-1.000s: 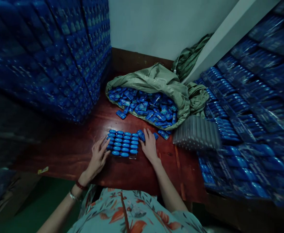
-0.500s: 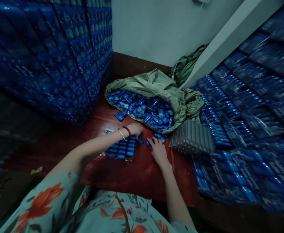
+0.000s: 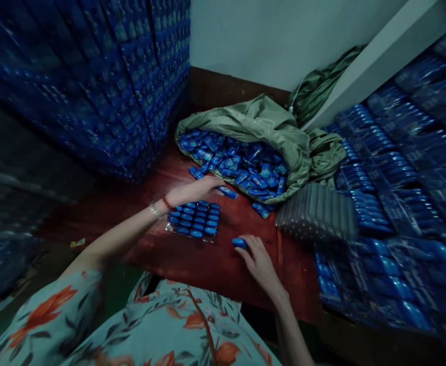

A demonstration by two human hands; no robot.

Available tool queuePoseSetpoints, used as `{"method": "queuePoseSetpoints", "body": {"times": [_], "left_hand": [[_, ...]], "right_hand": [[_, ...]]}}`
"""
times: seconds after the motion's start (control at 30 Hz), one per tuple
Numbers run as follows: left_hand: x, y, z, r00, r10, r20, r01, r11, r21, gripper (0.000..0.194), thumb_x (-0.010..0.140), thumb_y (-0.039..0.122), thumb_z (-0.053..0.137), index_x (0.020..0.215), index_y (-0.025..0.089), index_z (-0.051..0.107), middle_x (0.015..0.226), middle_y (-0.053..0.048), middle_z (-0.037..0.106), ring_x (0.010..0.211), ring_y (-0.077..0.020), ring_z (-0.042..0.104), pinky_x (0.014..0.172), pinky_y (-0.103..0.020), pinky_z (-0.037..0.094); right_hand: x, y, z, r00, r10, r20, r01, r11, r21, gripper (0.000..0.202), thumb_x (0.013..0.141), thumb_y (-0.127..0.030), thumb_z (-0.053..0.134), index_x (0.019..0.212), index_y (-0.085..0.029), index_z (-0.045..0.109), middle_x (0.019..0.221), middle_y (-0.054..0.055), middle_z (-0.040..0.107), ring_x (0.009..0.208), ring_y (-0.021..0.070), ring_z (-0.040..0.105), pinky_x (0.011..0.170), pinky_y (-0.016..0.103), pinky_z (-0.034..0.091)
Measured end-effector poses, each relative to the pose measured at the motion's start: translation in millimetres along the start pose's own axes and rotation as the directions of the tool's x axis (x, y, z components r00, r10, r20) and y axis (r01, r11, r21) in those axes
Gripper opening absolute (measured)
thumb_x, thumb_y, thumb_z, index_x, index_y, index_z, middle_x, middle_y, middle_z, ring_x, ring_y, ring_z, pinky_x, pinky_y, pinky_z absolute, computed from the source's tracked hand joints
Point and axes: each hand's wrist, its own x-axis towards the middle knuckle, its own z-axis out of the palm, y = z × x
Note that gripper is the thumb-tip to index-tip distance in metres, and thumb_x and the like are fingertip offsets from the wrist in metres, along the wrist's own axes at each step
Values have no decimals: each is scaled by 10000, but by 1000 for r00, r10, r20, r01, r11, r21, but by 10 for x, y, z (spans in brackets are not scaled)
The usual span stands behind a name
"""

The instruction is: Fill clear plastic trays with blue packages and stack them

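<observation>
My left hand (image 3: 207, 187) reaches over the table with its fingers closed on one end of a small blue packet (image 3: 228, 192). My right hand (image 3: 260, 258), nearer to me, pinches another blue packet (image 3: 239, 242) between thumb and fingers. Below my left forearm lies a clear plastic tray (image 3: 209, 239) filled with rows of rounded blue packets (image 3: 196, 219). Behind both hands, a green sack (image 3: 264, 117) lies on its side, its mouth full of loose blue packets (image 3: 241, 162). Print on the packets is too small to read.
A stack of ribbed plastic trays (image 3: 316, 213) stands right of the sack on the red table (image 3: 184, 256). Wrapped blue packs (image 3: 383, 178) are piled on the right. A tall stack of blue packs (image 3: 131, 86) rises on the left. A pale slanted beam (image 3: 375, 56) crosses the upper right.
My left hand has moved up and away from the tray and now shows a blue packet in its fingers. My right hand has drawn back towards me with its packet. The view has shifted slightly.
</observation>
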Motion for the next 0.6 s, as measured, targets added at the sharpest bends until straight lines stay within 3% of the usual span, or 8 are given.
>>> {"method": "queuePoseSetpoints", "body": {"times": [0.07, 0.13, 0.23, 0.33, 0.47, 0.53, 0.6], "left_hand": [[-458, 124, -179, 992, -93, -89, 93, 996, -1, 237, 887, 287, 501, 1045, 144, 605, 987, -64, 645, 894, -166, 592, 795, -260, 452], [-935, 223, -278, 947, -259, -189, 254, 966, -51, 287, 874, 364, 518, 1053, 151, 588, 944, -43, 644, 823, -152, 596, 725, -237, 469], [-1556, 296, -232, 805, -503, -314, 464, 864, -195, 381, 842, 441, 540, 1101, 164, 568, 969, -43, 651, 808, -158, 608, 661, -224, 485], [-2008, 261, 30, 649, -666, -367, 585, 746, -319, 440, 820, 500, 525, 1081, 154, 602, 1017, -71, 663, 867, -196, 624, 680, -252, 504], [-2393, 116, 512, 453, -803, -387, 663, 593, -456, 514, 784, 557, 521, 1040, 126, 633, 1032, -107, 676, 979, -248, 615, 850, -350, 487], [-2497, 62, 704, 410, -830, -378, 678, 555, -483, 570, 726, 565, 586, 1089, 125, 611, 1055, -112, 668, 993, -259, 611, 877, -377, 476], [-2543, 44, 821, 413, -821, -394, 681, 566, -465, 599, 685, 553, 636, 1111, 134, 595, 1066, -109, 658, 979, -258, 613, 873, -385, 477]], "right_hand": [[-9, -123, 81, 996, -3, -87, 24, 971, 237, 204, 879, -383, 500, 970, -228, 599, 967, 61, 598, 927, 199, 576, 821, 328, 473], [-8, -242, 229, 991, 66, -121, -12, 917, 398, 205, 854, -376, 544, 971, -218, 602, 944, 52, 605, 879, 181, 591, 781, 301, 493], [20, -340, 445, 983, 156, -98, -88, 867, 490, 285, 829, -367, 577, 1070, -214, 581, 954, 45, 637, 823, 166, 616, 738, 286, 515], [75, -341, 537, 977, 188, -104, -110, 853, 509, 308, 817, -363, 588, 1087, -215, 597, 1006, 51, 649, 854, 176, 632, 764, 301, 525], [122, -286, 556, 968, 246, -45, -166, 765, 622, 317, 829, -374, 568, 1104, -217, 575, 981, 43, 643, 743, 156, 645, 651, 278, 558], [111, -257, 583, 971, 233, -56, -149, 772, 618, 313, 849, -353, 545, 1130, -217, 543, 975, 44, 639, 751, 152, 648, 655, 276, 565], [78, -233, 621, 979, 151, -138, -60, 858, 511, 268, 872, -300, 515, 1126, -217, 543, 988, 50, 637, 829, 162, 645, 731, 294, 561]]}}
